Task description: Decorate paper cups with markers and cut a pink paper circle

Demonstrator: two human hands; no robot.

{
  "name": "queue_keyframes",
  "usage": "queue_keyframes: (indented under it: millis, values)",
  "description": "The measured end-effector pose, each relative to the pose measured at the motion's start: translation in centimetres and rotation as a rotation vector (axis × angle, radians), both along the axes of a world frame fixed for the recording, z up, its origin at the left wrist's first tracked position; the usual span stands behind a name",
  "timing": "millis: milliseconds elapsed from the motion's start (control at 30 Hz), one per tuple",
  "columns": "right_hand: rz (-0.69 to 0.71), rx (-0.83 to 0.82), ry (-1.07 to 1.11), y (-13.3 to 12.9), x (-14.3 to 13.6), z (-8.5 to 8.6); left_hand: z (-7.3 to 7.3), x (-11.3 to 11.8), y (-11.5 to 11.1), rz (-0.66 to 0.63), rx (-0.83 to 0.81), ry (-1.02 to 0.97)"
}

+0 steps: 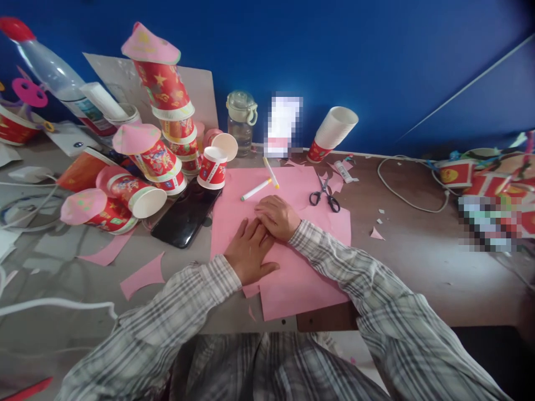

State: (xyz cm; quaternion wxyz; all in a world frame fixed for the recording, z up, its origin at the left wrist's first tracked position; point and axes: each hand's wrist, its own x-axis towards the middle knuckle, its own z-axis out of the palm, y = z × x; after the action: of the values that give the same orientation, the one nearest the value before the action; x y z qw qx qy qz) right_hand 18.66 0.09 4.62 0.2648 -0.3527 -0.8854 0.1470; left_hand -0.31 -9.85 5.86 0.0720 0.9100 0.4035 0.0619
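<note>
My left hand (252, 254) lies flat on pink paper (305, 289), fingers spread and thumb out to the side. Just beyond it, my right hand (279, 216) rests palm down, its fingers laid out to the left and meeting the left fingertips. Neither hand appears to hold anything; what lies under the palms is hidden. Two white markers, a green-tipped marker (256, 190) and a yellow-ended marker (271, 173), are on the paper past the hands. Black-handled scissors (324, 195) sit with blades apart to the right of my right hand.
Red paper cups with pink cone tops form a tower (161, 89) at the back left, with more cups around it. A black phone (186, 217) lies left of the paper. Behind stand a water bottle (240, 125) and stacked cups (334, 131). A cable (412, 206) loops at right.
</note>
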Motion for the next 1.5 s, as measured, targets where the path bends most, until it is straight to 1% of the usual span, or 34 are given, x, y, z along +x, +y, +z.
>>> queue_keyframes:
  millis: [133, 267, 367, 433, 533, 733, 933, 1000, 1067, 1167, 1233, 1333, 1500]
  values:
    - [-0.009, 0.004, -0.022, -2.2, 1.9, -0.1, -0.1, -0.1, 0.0, 0.0, 0.026, 0.031]
    - [-0.018, 0.069, -0.076, -4.3, 5.8, -0.9, -0.6, -0.4, 0.0, -0.011, 0.085, 0.006]
    - [-0.042, 0.121, -0.18, -5.2, 8.5, -1.5, -1.0, -0.5, 0.0, -0.023, 0.116, 0.0]
    - [-0.044, 0.144, -0.233, -5.4, 9.4, -1.7, -1.2, -0.5, 0.0, -0.022, 0.122, 0.001]
    - [-0.027, 0.155, -0.262, -5.3, 9.6, -1.6, -1.4, -0.5, 0.1, -0.014, 0.116, -0.008]
    - [-0.036, 0.101, -0.287, -4.9, 9.5, -1.4, -1.3, -1.0, 0.5, 0.013, 0.118, -0.035]
    - [-0.04, 0.135, -0.279, -5.2, 9.6, -1.5, -0.9, -1.1, 0.7, 0.053, 0.145, -0.043]
    - [-0.038, 0.147, -0.277, -5.2, 9.7, -1.5, -0.9, -1.1, 0.6, 0.101, 0.174, -0.049]
    - [-0.039, 0.156, -0.276, -5.2, 9.7, -1.5, -0.9, -1.0, 0.4, 0.184, 0.185, -0.04]
    - [-0.039, 0.173, -0.262, -5.2, 9.6, -1.7, -1.1, -0.8, -0.1, 0.278, 0.127, 0.009]
    - [-0.038, 0.182, -0.252, -5.3, 9.6, -1.8, -1.2, -0.6, -0.4, 0.285, 0.084, 0.041]
    - [-0.042, 0.175, -0.249, -5.3, 9.6, -1.8, -1.2, -0.4, -0.4, 0.275, 0.065, 0.055]
    - [-0.076, 0.12, -0.248, -5.0, 9.8, -1.9, -0.7, -0.8, 0.6, 0.291, 0.055, -0.005]
